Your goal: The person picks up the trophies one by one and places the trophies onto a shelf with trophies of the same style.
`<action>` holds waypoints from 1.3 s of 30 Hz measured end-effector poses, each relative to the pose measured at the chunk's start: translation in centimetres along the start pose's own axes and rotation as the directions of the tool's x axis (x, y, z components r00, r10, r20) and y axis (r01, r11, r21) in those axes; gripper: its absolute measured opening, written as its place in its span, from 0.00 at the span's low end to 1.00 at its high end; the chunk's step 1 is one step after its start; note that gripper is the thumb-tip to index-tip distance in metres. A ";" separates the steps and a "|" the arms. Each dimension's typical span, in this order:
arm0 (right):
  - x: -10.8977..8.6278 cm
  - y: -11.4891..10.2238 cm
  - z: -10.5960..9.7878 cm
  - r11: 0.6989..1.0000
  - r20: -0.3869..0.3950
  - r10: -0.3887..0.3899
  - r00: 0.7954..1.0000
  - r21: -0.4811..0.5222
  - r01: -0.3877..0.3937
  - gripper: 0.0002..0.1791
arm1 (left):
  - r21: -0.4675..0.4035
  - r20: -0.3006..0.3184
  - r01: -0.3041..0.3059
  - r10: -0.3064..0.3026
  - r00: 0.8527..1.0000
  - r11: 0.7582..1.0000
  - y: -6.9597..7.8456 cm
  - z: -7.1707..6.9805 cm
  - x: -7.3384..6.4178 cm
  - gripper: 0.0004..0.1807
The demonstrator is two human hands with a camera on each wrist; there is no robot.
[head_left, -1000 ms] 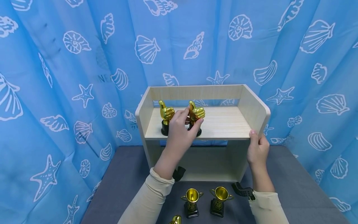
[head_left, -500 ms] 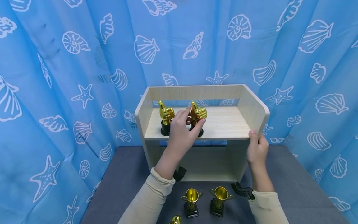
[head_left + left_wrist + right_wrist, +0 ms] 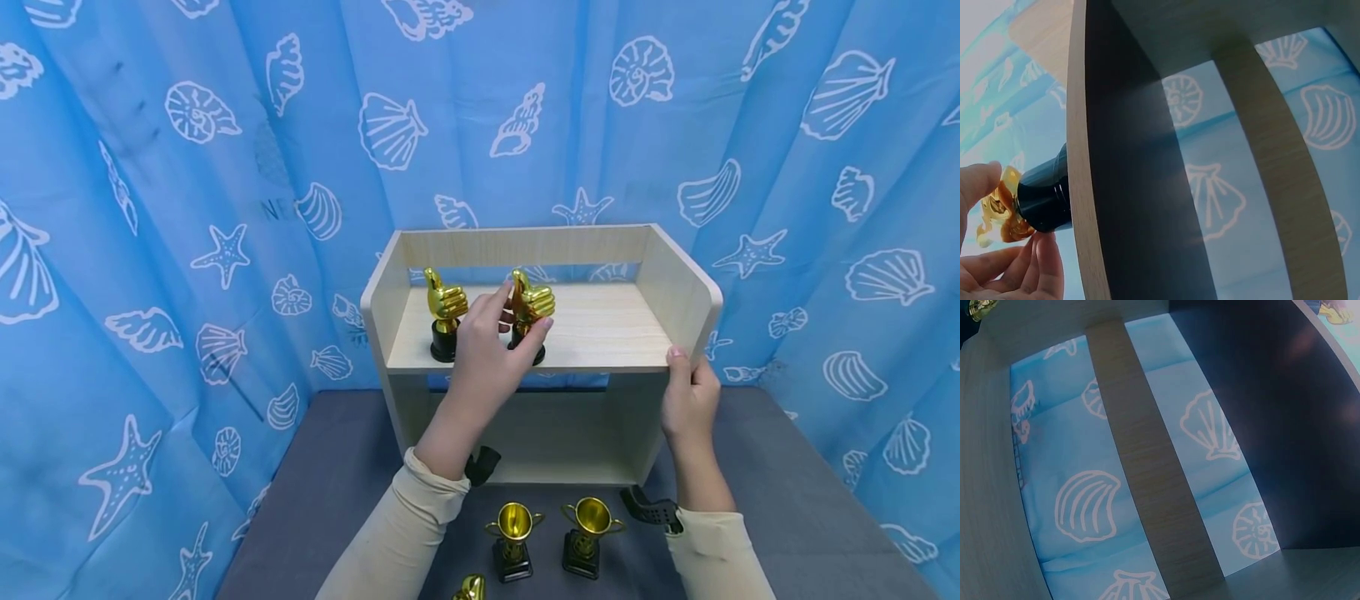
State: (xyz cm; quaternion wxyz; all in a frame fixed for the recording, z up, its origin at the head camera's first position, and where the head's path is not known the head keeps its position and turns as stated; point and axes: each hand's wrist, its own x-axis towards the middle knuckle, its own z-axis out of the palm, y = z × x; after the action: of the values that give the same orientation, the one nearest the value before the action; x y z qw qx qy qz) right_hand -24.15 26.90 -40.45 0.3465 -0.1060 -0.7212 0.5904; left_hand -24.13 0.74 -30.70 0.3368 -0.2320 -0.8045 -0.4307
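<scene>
On the upper shelf of a pale wooden rack (image 3: pixel 600 333) stand two gold thumbs-up trophies with round black bases. My left hand (image 3: pixel 491 337) holds the right-hand trophy (image 3: pixel 534 302) between thumb and fingers. In the left wrist view the thumb and fingers lie about the gold part, and the black base (image 3: pixel 1044 194) meets the shelf board. The other thumbs-up trophy (image 3: pixel 446 304) stands upright just left of this hand. With its thumb on the shelf's front edge, my right hand (image 3: pixel 692 400) grips the rack's right side panel. That hand is out of the right wrist view.
Two gold cup trophies, a left one (image 3: pixel 514 533) and a right one (image 3: pixel 591 529), stand on the grey table (image 3: pixel 315 500) before the rack. Part of another gold piece (image 3: pixel 471 587) shows at the bottom edge. A blue shell-print curtain (image 3: pixel 225 167) hangs behind.
My left hand has shifted the held thumbs-up trophy slightly to the right along the shelf, then stayed in place. My right hand keeps its grip on the rack.
</scene>
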 end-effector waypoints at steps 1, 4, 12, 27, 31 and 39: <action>0.0 0.0 0.0 1.000 0.001 0.001 1.000 0.000 -0.001 0.28 | 0.000 -0.001 0.000 0.000 1.000 1.000 0.0 0.0 0.0 0.38; 0.1 0.0 0.0 1.000 0.000 0.000 1.000 0.003 0.000 0.28 | 0.001 -0.002 -0.001 0.001 1.000 1.000 -0.1 0.0 0.0 0.37; -0.1 0.2 -0.1 1.000 0.020 0.003 1.000 0.029 -0.004 0.29 | 0.026 0.002 -0.021 0.021 1.000 0.999 -0.2 -0.2 -0.3 0.37; -0.1 0.1 0.0 1.000 0.006 -0.004 1.000 0.017 0.004 0.29 | 0.049 0.011 -0.009 0.009 1.000 0.999 -0.1 -0.7 -1.4 0.35; -0.1 0.1 0.0 1.000 0.005 -0.008 1.000 0.014 0.008 0.28 | 0.045 0.008 0.002 -0.002 1.000 0.999 0.0 -0.8 -1.7 0.34; -0.1 0.0 0.0 1.000 0.000 -0.005 1.000 0.010 0.005 0.29 | 0.042 0.009 -0.002 0.002 1.000 0.999 0.0 -1.1 -2.1 0.34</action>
State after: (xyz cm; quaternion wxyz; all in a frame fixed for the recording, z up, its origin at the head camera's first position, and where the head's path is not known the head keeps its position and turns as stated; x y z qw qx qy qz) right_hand -24.14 26.83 -40.46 0.3484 -0.1023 -0.7185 0.5932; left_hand -22.35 -0.36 -31.87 0.3384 -0.2275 -0.8146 -0.4125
